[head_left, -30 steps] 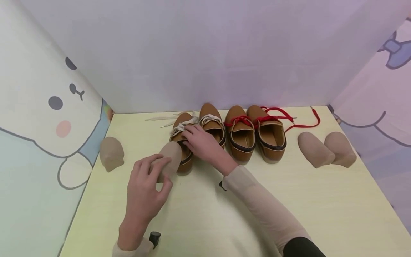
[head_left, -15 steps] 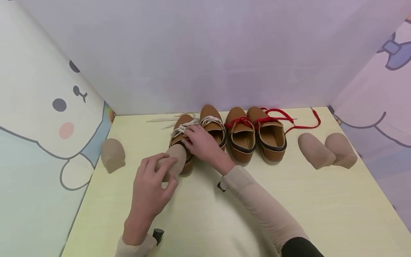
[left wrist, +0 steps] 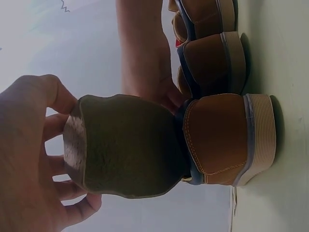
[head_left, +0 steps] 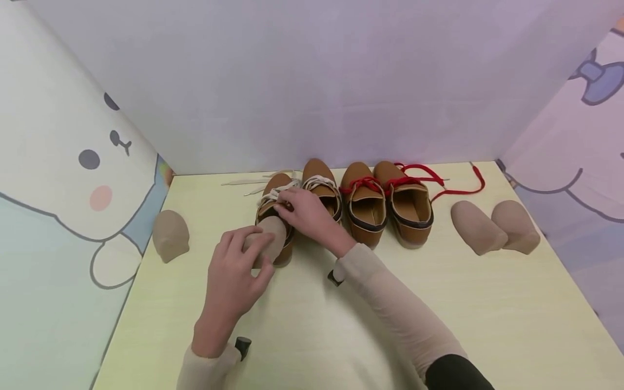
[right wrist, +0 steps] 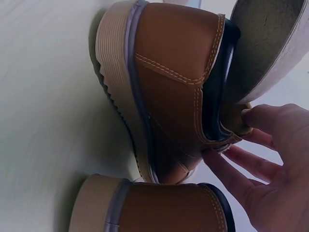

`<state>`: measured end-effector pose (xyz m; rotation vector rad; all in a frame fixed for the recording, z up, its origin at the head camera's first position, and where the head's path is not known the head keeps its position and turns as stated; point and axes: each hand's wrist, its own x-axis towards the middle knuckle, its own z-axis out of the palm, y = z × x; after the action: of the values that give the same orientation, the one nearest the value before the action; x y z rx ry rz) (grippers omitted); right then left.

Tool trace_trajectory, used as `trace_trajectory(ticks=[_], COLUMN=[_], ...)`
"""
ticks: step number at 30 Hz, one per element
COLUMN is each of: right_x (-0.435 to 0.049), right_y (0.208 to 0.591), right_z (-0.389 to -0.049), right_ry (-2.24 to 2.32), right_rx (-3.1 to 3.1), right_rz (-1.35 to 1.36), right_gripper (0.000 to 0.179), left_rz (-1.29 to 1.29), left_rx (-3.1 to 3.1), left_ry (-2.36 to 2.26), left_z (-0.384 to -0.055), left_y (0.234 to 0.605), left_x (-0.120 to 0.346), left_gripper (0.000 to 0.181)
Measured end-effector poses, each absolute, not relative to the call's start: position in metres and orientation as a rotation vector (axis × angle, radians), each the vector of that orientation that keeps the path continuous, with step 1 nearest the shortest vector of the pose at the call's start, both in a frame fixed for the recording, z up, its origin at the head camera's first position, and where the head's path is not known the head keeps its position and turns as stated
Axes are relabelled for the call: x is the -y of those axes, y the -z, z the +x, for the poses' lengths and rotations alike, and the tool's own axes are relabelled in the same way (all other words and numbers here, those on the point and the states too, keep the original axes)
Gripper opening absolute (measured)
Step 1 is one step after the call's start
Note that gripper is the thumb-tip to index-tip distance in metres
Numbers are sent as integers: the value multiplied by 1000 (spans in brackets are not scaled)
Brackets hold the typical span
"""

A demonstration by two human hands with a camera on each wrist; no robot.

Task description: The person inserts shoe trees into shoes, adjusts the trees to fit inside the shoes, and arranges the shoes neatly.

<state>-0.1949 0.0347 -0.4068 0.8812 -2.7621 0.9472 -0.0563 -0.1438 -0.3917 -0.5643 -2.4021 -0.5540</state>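
Left hand [head_left: 238, 271] grips stiff-looking, probably light insert [left wrist: 128, 145] by near end, good spot; right hand [head_left: 312, 216] pinches tongue [right wrist: 235, 118] of leftmost shoe [head_left: 285, 254].

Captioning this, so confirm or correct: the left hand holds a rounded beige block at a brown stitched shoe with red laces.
Wrong lace colour: the head view shows white laces on that brown stitched shoe; the left hand does hold the rounded beige block there.

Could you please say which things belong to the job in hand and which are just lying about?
In the job:
- shoe insert, held by left hand
- leftmost white-laced shoe, held by right hand

Lying by, perhaps for later:
- other white-laced shoe
- two red-laced shoes
- three other inserts
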Motion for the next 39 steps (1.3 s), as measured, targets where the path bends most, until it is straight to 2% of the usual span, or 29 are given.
trace_trajectory(ticks=[39], right_x=[-42], right_y=[405], right_z=[-212], right_ry=[-944], right_rx=[2862], right_rz=[1021], right_gripper=[13], left_rz=[-584], left_rx=[2492], left_ry=[429], left_z=[-99], left_y=[414], left_x=[128], left_gripper=[32])
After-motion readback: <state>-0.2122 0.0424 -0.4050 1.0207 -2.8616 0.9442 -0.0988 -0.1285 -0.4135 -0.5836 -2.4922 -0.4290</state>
